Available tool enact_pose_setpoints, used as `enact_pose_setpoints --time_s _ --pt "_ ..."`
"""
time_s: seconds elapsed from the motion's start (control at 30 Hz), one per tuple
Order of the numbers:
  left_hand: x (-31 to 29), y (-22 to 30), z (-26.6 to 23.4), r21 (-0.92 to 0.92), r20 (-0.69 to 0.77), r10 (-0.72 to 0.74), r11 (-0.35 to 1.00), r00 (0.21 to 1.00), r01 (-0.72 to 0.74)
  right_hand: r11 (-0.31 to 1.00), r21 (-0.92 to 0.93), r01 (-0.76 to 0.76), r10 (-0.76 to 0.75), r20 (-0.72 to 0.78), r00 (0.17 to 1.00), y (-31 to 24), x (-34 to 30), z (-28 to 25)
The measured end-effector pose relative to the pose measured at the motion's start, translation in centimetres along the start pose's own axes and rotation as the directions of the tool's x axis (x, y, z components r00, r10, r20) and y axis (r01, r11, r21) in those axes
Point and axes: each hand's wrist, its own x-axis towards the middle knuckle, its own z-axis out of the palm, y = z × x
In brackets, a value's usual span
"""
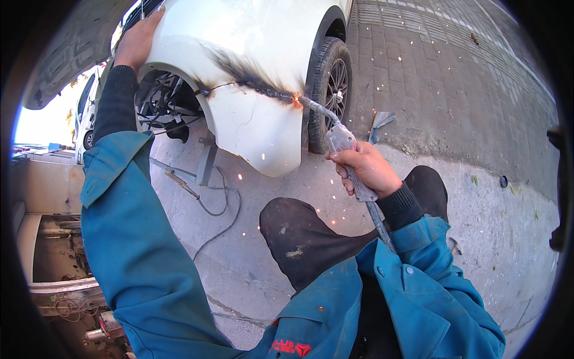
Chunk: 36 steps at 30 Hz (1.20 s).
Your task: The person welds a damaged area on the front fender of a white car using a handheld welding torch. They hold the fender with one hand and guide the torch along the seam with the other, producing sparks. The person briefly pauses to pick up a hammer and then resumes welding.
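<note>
My right hand point(371, 167) is wrapped round the handle of a welding torch point(341, 139). The torch's bent neck points up and left, and its tip meets a white car fender point(257, 128). An orange glow point(296, 100) shows at that spot, with sparks scattered around. Leftward from the glow runs a dark, sooty seam point(263, 88) with a narrow gap at its left end. At the upper left, my left hand point(139, 40) grips the panel's upper edge; one digit lies along the white surface and the others are partly hidden.
Left of the fender, an opening point(164, 99) exposes mechanical parts. A tyre point(329, 90) stands to its right. Below are a metal stand point(206, 160) and a looping cable point(230, 218) on the concrete. A raised panel point(75, 48) hangs at upper left; a scrap piece point(382, 118) lies on paving.
</note>
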Motion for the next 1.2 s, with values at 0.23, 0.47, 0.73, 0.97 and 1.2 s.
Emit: enact_pose_setpoints --time_s 0.23,0.47,0.73,0.97,1.2 --pt "0.4 -1.7 1.1 0.049 -0.052 0.066 0.997 0.996 -0.064 1.000 -0.004 0.001 -0.001 0.013 1.000 -0.1 0.0 0.1" --pt "0.4 -2.2 1.3 0.081 -0.018 0.080 0.994 0.997 -0.078 1.000 -0.017 0.008 -0.007 0.017 1.000 -0.2 -0.1 0.3" --pt "0.5 -1.7 1.0 0.042 -0.024 0.102 0.994 0.995 -0.101 0.999 -0.042 0.001 -0.001 -0.005 1.000 0.0 0.0 0.2" --pt "0.4 -1.6 1.0 0.030 -0.047 0.106 0.994 0.993 -0.105 1.000 -0.003 0.005 -0.005 0.016 1.000 -0.1 0.0 0.2" --pt "0.4 0.2 -0.2 -0.021 0.042 0.023 1.000 0.999 -0.022 1.000 -0.014 0.004 -0.004 0.005 1.000 -0.3 -0.2 0.4"
